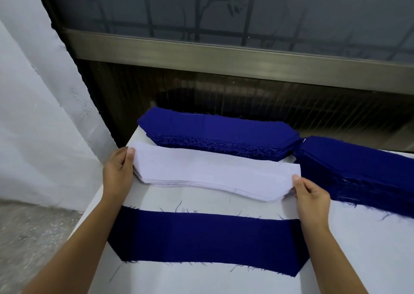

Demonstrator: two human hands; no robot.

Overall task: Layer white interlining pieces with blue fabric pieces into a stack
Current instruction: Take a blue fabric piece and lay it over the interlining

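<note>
Table [358, 260] is bearing interlining [212, 173], with left hand [118, 170] and right hand [311, 200] pinching its ends; probably best peeling one ply and squaring it onto blue piece [206, 240], wrist-side of fingers.

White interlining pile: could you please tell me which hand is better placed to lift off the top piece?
Probably the right hand: it pinches the right end of the white interlining pile, thumb on top, where the layers look stepped apart. The left hand grips the left end and seems to steady it.
</note>
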